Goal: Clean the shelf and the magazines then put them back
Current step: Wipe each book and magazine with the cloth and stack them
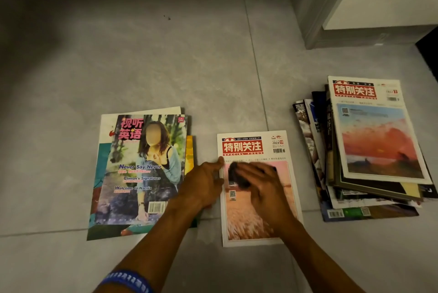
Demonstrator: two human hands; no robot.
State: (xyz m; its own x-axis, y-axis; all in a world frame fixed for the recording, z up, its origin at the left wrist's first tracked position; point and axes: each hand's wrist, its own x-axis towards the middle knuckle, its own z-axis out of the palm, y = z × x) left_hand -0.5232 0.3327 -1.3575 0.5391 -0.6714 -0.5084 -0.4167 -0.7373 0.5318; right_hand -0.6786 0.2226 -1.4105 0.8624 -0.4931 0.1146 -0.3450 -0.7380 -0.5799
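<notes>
Head view. Take the single magazine [258,188], red masthead and pink-and-gold cover, as your landmark; it lies flat on the grey tiled floor [166,67], near the lower centre of the frame.

Your right hand [263,188] rests on the landmark's cover photograph, fingers curled over a dark cloth [238,175]; this grip holds the cloth pressed against the cover. The hand is motion-blurred, so the exact finger placement cannot be told.

Your left hand [203,183] lies at the landmark's left edge, palm down, fingers spread wide and holding nothing; the fingertips touch the cover near its upper left corner. A blue wristband [128,281] circles the left forearm, below and left of the landmark.

Left of the landmark, just beside your left hand, a small pile of magazines [139,171] lies on the floor; its top cover shows a seated figure and the words "Never Say Never".

Right of the landmark, well apart from it, a taller, uneven stack of magazines [369,150] lies on the floor; its top issue bears the same red masthead.

Beyond that stack, above and right of the landmark, stands the grey base of a white cabinet [355,19].
</notes>
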